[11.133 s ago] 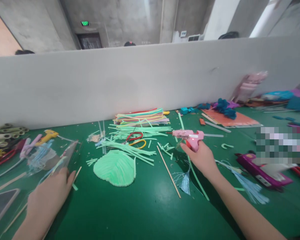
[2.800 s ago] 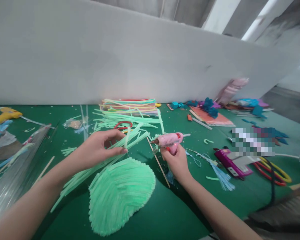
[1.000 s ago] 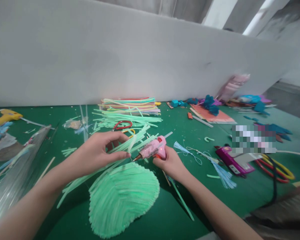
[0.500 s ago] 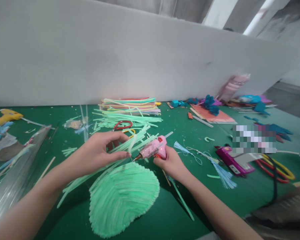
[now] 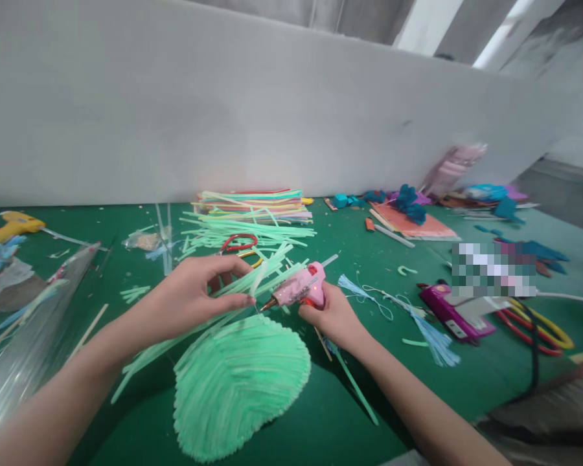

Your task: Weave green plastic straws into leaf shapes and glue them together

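Green strips, bunched in a pinch of the left hand, hang just above the fuzzy green leaf on the desk. Right of the leaf's top edge, the right hand is clenched round a pink glue gun, nozzle at the strips: the gluing step, seemingly. Next calls for steady pressing onto the leaf.

A craft workshop. The green worktable carries stacked pipe cleaners at 12 o'clock and a purple glue gun at 3 o'clock. A grey partition backs the bench.
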The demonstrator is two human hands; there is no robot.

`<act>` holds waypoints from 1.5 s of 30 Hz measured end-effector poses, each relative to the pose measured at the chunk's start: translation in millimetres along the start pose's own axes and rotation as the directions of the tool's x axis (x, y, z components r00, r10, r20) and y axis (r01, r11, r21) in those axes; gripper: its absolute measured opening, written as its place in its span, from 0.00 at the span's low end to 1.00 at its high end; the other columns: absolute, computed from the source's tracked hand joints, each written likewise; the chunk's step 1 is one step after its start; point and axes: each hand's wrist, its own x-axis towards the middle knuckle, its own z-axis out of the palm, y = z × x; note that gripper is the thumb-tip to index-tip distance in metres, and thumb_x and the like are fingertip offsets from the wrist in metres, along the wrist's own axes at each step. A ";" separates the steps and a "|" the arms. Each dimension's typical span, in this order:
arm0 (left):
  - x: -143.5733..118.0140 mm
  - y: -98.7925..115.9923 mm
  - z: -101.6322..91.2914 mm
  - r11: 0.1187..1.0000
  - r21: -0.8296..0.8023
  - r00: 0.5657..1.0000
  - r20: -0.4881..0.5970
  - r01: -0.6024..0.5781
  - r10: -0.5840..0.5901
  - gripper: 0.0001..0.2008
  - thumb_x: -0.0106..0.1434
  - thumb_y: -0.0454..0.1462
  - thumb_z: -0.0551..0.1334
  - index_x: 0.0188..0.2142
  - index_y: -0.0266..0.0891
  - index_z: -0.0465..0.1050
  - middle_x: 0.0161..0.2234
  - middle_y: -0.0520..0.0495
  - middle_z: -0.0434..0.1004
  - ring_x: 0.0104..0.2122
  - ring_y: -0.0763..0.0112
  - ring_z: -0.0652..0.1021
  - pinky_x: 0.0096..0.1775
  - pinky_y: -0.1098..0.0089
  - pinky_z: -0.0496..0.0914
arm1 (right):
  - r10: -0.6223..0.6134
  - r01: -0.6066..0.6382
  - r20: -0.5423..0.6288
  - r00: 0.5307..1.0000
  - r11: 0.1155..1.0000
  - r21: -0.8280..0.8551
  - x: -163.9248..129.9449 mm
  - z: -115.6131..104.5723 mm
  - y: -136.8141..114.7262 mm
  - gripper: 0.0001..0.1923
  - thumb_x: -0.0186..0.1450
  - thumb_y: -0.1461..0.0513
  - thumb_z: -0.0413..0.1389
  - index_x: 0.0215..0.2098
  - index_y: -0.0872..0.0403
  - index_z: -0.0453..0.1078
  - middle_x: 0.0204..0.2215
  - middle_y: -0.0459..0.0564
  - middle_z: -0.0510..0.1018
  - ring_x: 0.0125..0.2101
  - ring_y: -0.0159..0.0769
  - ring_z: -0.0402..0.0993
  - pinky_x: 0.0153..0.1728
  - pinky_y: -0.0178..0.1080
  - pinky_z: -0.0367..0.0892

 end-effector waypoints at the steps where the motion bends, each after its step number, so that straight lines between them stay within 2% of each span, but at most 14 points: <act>1: 0.2 0.1 0.1 1.000 0.000 1.000 0.000 -0.002 0.002 0.12 0.60 0.48 0.64 0.37 0.43 0.73 0.29 0.55 0.70 0.28 0.72 0.68 0.28 0.69 0.59 | 0.000 0.000 0.002 1.000 1.000 -0.001 0.0 0.0 0.0 0.08 0.48 0.60 0.53 0.24 0.52 0.58 0.19 0.39 0.60 0.20 0.28 0.54 0.21 0.33 0.51; 14: -0.5 0.4 -1.3 1.000 0.005 1.000 -0.005 -0.011 0.011 0.13 0.60 0.48 0.64 0.37 0.44 0.73 0.29 0.55 0.71 0.28 0.71 0.68 0.28 0.69 0.60 | 0.022 -0.023 -0.020 1.000 1.000 -0.013 0.5 -0.8 0.3 0.08 0.47 0.59 0.53 0.25 0.52 0.58 0.19 0.39 0.61 0.20 0.28 0.55 0.21 0.34 0.51; 34: 0.9 0.6 0.3 1.000 0.010 1.000 -0.016 -0.007 0.008 0.13 0.59 0.49 0.64 0.37 0.44 0.74 0.29 0.55 0.72 0.28 0.71 0.69 0.28 0.70 0.61 | 0.009 -0.009 0.009 1.000 1.000 -0.001 -1.0 -0.4 -3.3 0.07 0.47 0.60 0.53 0.24 0.52 0.59 0.18 0.39 0.61 0.20 0.27 0.54 0.21 0.34 0.52; 45: 1.6 -0.6 1.2 1.000 -0.006 1.000 0.012 -0.007 0.007 0.13 0.59 0.49 0.64 0.38 0.44 0.74 0.29 0.55 0.71 0.28 0.72 0.68 0.29 0.69 0.61 | 0.005 -0.005 -0.013 1.000 1.000 0.000 -0.1 1.5 -3.6 0.08 0.48 0.59 0.53 0.25 0.52 0.59 0.19 0.39 0.62 0.20 0.28 0.54 0.21 0.34 0.52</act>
